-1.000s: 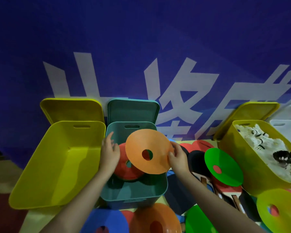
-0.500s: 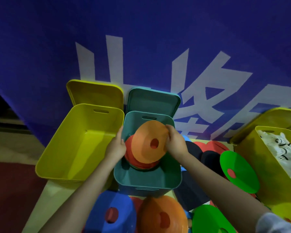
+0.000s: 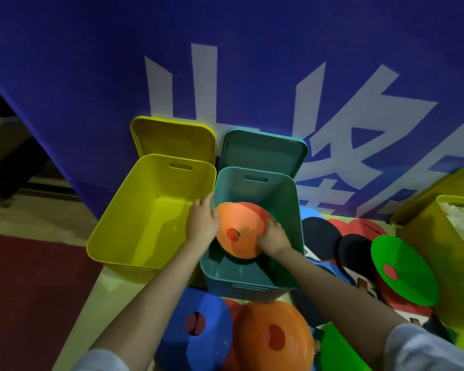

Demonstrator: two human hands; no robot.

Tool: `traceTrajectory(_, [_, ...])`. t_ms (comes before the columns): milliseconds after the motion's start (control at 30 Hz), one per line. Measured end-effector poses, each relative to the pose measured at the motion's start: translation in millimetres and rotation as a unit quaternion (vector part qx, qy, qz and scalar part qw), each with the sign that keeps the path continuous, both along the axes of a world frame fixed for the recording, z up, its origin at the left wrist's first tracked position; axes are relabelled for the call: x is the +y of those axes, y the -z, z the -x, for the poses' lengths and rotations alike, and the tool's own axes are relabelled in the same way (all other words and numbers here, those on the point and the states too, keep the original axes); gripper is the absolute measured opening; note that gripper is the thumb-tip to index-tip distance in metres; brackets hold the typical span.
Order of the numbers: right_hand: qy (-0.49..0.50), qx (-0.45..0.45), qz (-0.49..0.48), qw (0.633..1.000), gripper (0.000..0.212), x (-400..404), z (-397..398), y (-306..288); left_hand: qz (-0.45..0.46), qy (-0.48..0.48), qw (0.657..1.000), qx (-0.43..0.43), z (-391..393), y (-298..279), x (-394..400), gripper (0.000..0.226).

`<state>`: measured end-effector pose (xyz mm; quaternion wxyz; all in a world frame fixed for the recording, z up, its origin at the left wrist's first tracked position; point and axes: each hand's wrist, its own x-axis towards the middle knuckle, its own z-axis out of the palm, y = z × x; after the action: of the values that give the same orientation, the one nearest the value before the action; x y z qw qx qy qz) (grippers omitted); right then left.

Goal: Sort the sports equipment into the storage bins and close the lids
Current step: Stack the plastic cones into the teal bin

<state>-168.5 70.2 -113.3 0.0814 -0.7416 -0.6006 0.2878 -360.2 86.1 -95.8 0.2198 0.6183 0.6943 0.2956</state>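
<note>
While half a second ago the orange cone (image 3: 239,231) was tipped up facing the camera, it's now lower and flatter inside the teal bin (image 3: 287,210), sitting over a red cone (image 3: 257,208) whose edge peeks out behind it. Both hands have dropped into the bin with it.

Left to right: just left of the grip is the open yellow bin (image 3: 145,210), nothing visible in it, its lid (image 3: 172,137) propped behind against the blue banner (image 3: 91,62). The left hand (image 3: 202,219) is on the cone's left edge, fingers curled over the rim by the bin wall. The right hand (image 3: 272,238) grips the cone's right edge, fingers curled on top. The teal lid (image 3: 263,151) stands right behind the bin.

Below the hands, on the floor, there's a blue cone (image 3: 198,325) and another orange one (image 3: 275,336). Right of the grip are dark paddles (image 3: 320,238), a green cone (image 3: 405,269), and another yellow bin (image 3: 423,250) at the edge, well apart from the hands.

The view has also swung, so the bins now sit more to the right of the picture.
</note>
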Motion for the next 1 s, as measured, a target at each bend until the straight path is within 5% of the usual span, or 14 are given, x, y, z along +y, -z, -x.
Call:
traceTrajectory(133, [-0.046,0.125,-0.166,0.977,0.045,-26,-30,-36,-0.134,0.058,0.987,0.064,-3,-7,-16,0.033])
traceTrajectory(267, [0.074,0.227,-0.278,0.931,0.030,-59,-82,-54,-0.140,0.102,0.985,0.002,-34,-25,-46,0.027])
traceTrajectory(367, [0.162,0.212,-0.317,0.910,0.025,-87,-130,-49,-0.148,0.162,0.973,-0.074,-67,-38,-83,0.029])
traceTrajectory(600, [0.135,0.162,-0.216,0.953,0.022,-175,-201,-4,-0.013,0.312,0.943,-0.114,-126,-29,-164,0.029])
traceTrajectory(767, [0.034,0.067,-0.173,0.982,0.020,-244,-225,28,0.056,0.264,0.963,-0.013,-145,19,-218,0.027])
traceTrajectory(867, [-0.093,-0.017,-0.168,0.981,0.038,-277,-227,54,0.051,0.193,0.972,0.124,-150,54,-249,0.033])
traceTrajectory(1000, [-0.185,-0.136,-0.039,0.973,0.081,-303,-223,78,0.139,0.157,0.952,0.222,-172,77,-279,0.053])
